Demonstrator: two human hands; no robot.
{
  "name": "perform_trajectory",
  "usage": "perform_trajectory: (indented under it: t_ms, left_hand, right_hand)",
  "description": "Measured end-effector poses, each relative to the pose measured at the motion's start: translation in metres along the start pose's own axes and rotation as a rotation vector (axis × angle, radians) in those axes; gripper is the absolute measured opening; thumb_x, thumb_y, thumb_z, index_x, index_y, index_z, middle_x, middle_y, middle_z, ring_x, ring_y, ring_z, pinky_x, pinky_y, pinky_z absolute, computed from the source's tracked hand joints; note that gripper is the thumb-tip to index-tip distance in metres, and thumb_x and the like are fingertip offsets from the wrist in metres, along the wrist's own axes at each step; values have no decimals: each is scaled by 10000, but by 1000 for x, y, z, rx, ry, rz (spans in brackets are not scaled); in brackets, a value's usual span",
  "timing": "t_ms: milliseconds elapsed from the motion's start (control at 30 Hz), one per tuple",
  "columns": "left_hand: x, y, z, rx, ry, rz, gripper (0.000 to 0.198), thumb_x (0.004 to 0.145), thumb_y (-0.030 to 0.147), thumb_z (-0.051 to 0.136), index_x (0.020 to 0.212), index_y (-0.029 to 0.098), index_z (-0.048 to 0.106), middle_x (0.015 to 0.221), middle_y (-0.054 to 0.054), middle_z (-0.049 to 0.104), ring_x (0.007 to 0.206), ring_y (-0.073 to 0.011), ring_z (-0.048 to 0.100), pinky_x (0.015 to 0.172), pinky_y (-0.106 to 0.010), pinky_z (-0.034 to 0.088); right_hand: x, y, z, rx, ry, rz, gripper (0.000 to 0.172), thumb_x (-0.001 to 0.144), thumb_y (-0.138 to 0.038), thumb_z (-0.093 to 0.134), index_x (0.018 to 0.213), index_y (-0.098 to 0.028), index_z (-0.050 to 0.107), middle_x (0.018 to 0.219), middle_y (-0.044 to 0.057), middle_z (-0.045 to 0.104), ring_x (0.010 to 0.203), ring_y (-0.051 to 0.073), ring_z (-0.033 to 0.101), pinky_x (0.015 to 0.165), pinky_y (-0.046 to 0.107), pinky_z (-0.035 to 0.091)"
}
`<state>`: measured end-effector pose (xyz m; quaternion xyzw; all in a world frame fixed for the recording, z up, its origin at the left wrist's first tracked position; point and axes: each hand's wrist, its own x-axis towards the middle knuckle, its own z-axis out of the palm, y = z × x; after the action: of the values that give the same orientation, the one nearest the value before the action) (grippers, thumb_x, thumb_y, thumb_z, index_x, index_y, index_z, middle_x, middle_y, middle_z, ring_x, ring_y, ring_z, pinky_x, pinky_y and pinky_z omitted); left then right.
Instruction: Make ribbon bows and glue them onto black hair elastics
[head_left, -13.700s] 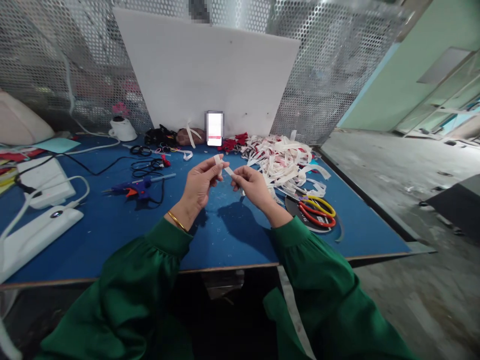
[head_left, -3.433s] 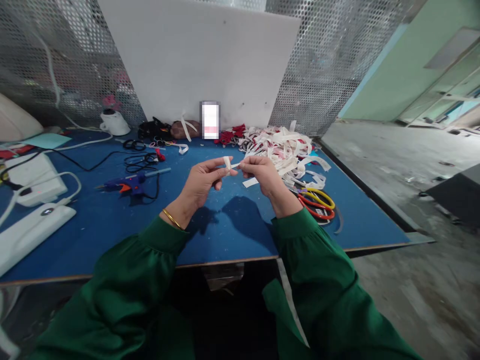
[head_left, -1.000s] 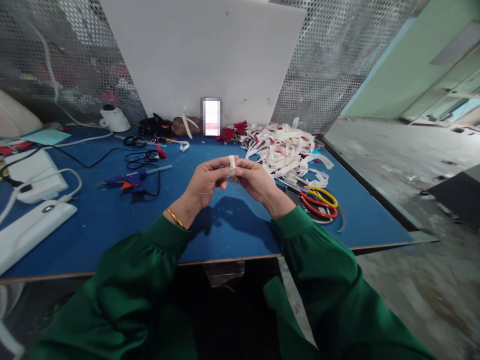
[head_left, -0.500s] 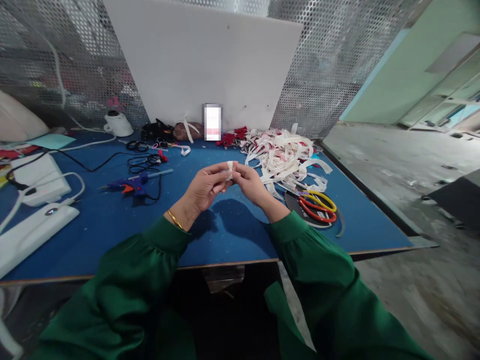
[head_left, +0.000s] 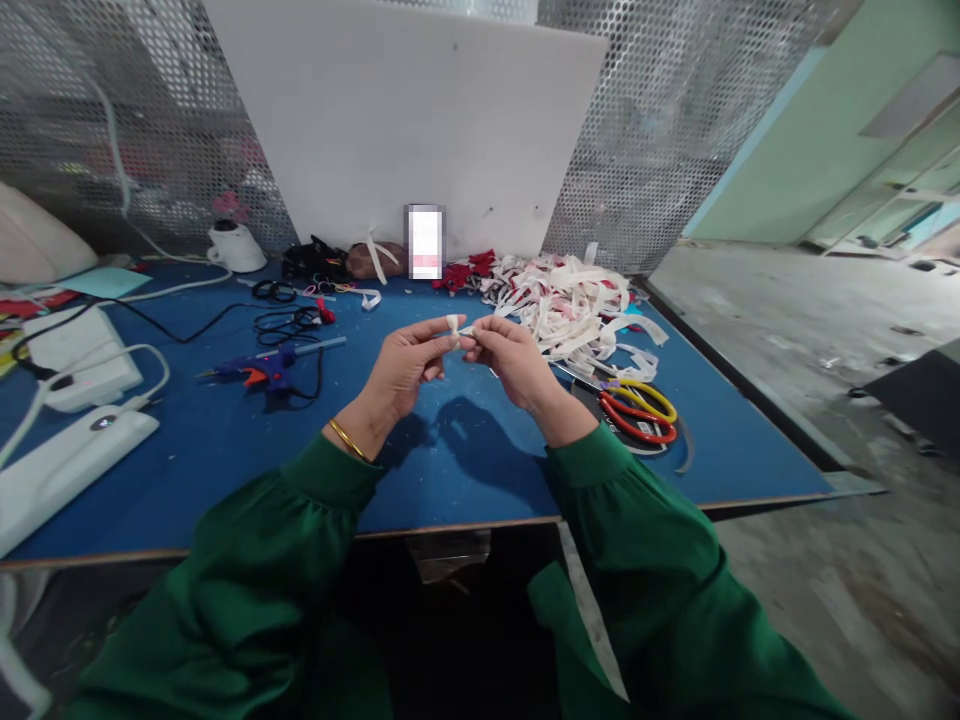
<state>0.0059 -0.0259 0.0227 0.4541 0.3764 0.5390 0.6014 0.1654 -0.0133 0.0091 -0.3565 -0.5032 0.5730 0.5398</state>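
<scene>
Between my hands, above the blue table (head_left: 480, 480), is a short piece of cream ribbon (head_left: 453, 324). My left hand (head_left: 401, 370) pinches it between thumb and forefinger, with part of it standing up above the fingertips. A pale end of the ribbon runs sideways to my right hand (head_left: 510, 358), whose thumb and forefinger are closed on it. How the ribbon is folded or knotted at the middle is too small to tell. To the right of my right hand lies a heap of cream and white ribbon strips (head_left: 570, 300).
Scissors with red and yellow handles (head_left: 641, 415) lie at the right on a dark round disc. A blue glue gun (head_left: 270, 372) with its cord rests at the left, near white power strips (head_left: 82, 465). A lit phone (head_left: 425, 243) leans on the white board.
My hands have moved slightly apart, my right hand shifting right. The cream ribbon now shows stretched between the fingertips.
</scene>
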Motion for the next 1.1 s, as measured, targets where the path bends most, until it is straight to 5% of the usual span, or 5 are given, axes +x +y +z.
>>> perform_trajectory:
  t_ms: [400, 567, 700, 933, 1100]
  left_hand:
    - [1, -13, 2, -26, 34, -17, 368, 653, 273, 843, 1008, 188, 797, 806, -23, 778, 384, -10, 326, 455, -219, 409]
    - [0, -15, 4, 16, 19, -13, 349, 653, 285, 844, 981, 175, 800, 819, -32, 780, 383, -4, 330, 471, -220, 425]
    - [-1, -16, 4, 60, 22, 7, 306, 663, 283, 826, 943, 162, 801, 797, -38, 778, 375, -7, 344, 474, -228, 427]
    - [1, -19, 4, 149, 57, -25, 258, 660, 229, 790, 903, 142, 798, 700, 1, 725, 357, -13, 354, 437, -226, 397]
    - [2, -13, 1, 114, 12, -94, 218, 713, 269, 771, 875, 123, 761, 631, 18, 670, 347, -39, 415, 499, -256, 506]
  right_hand:
    - [-5, 5, 5, -255, 98, -326, 130, 863, -299, 620, 789, -212, 558, 672, -47, 604, 531, 82, 511, 551, 249, 407]
    - [-5, 1, 2, -89, -68, -209, 203, 875, -372, 628, 796, -215, 526, 738, -44, 639, 370, 32, 360, 381, 229, 253]
    - [-5, -2, 1, -80, -46, -229, 239, 885, -387, 635, 777, -221, 501, 711, -48, 608, 364, 30, 327, 373, 225, 204]
    - [-5, 6, 2, -377, -61, -278, 122, 932, -212, 509, 814, -236, 492, 656, -60, 534, 443, 70, 402, 444, 230, 298]
    - [-3, 2, -2, -487, -17, -283, 125, 917, -210, 529, 795, -232, 512, 587, -71, 531, 430, 88, 469, 475, 251, 368]
